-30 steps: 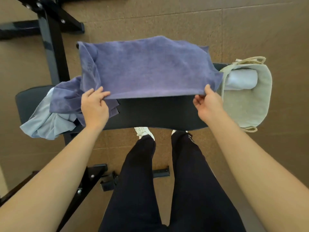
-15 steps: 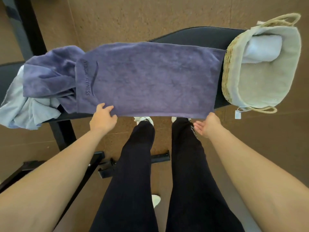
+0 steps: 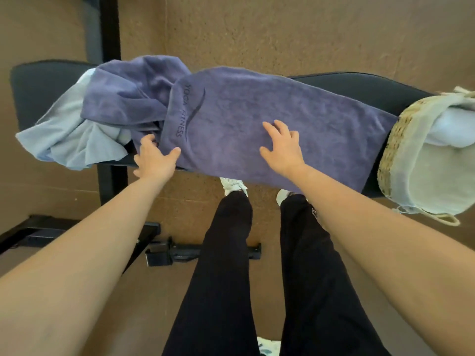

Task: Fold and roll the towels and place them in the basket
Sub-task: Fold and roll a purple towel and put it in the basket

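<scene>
Head view, contents by size.

1. Floor (image 3: 282,29): brown, speckled, cork-like, filling the room on all visible sides.
2. Surface (image 3: 359,86): black padded bench running left to right, on a black metal frame (image 3: 110,27) whose upright stands at far left and whose foot lies on the floor near the person.
3. Person: two bare forearms reaching from the near edge; legs in black trousers (image 3: 221,278); white shoes (image 3: 232,185) under the near edge of the surface.
4. Purple towel (image 3: 257,106): spread flat along the middle of the surface, "YOGA FITNESS" printed near its left end. Its near edge hangs over the surface's near edge; its right end touches the basket.
5. Basket (image 3: 393,140): woven, with a pale cloth liner and rope handles, at the right end of the surface. A rolled white towel (image 3: 449,127) lies inside at the far side.
6. Heap at left: a bunched second purple towel (image 3: 123,98) on a crumpled pale blue towel (image 3: 69,129).
7. Hands, well apart. Right hand (image 3: 282,147): palm down, fingers spread, pressing the middle of the spread towel. Left hand (image 3: 154,160): at the towel's near left corner, thumb on top of the cloth, fingers at the hem; whether they grip it cannot be told.
</scene>
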The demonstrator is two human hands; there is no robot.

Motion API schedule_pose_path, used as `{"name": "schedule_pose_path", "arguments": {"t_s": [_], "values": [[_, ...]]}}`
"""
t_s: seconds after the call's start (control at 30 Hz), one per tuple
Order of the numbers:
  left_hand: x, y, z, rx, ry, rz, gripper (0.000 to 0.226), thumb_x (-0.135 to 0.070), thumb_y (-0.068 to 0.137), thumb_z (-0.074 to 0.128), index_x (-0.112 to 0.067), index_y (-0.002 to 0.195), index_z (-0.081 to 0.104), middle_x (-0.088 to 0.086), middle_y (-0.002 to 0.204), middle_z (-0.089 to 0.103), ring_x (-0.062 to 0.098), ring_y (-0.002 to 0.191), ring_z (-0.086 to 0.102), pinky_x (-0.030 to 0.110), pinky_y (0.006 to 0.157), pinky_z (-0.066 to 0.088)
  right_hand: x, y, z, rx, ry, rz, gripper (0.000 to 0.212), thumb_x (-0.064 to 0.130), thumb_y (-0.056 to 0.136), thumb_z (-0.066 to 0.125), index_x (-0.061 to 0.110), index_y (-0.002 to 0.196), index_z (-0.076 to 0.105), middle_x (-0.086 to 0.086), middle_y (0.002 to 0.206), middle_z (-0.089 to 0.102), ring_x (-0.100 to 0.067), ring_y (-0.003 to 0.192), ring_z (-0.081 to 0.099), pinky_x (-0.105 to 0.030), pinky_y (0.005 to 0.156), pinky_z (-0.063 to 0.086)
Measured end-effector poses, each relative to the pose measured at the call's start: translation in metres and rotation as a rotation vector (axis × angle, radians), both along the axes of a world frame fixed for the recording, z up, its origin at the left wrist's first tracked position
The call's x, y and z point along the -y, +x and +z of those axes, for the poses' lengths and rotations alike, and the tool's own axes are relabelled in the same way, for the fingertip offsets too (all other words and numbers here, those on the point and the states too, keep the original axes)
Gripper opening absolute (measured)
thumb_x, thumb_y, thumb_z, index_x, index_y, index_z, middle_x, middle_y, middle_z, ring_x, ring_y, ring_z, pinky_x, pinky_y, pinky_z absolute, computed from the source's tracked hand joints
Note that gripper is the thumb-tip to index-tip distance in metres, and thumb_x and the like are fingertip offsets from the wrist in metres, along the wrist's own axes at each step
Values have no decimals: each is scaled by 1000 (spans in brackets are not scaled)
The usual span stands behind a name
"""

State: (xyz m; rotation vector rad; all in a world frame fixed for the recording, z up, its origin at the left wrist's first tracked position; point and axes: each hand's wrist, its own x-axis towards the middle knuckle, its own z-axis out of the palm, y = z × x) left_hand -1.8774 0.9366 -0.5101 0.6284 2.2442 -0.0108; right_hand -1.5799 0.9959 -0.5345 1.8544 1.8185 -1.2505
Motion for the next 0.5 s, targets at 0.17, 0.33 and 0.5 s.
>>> {"name": "schedule_pose_path", "arguments": {"t_s": [0.17,0.33,0.5], "values": [[1,-14,-7,-13,7,-20,35,-42,96,66,-22,122,57,-1,113,64,32,120,58,48,107,38,-23,-15,-9,213,83,213,72,33,96,58,33,158,22,-6,161,18,-38,137,24,-52,92,49],[26,-26,-5,-46,73,72,16,-30,96,69,-19,106,63,3,103,68,29,102,64,39,88,48,-26,-29,-5,308,117,179,60,27,93,56,28,150,38,-8,153,31,-37,131,33,-50,90,46],[36,-19,9,113,269,126,8,-23,98,65,-19,105,63,-6,85,61,10,77,57,28,74,45,-44,-78,5,40,256,37,29,20,95,57,15,122,65,-7,117,55,-30,110,53,-34,86,42]]}}
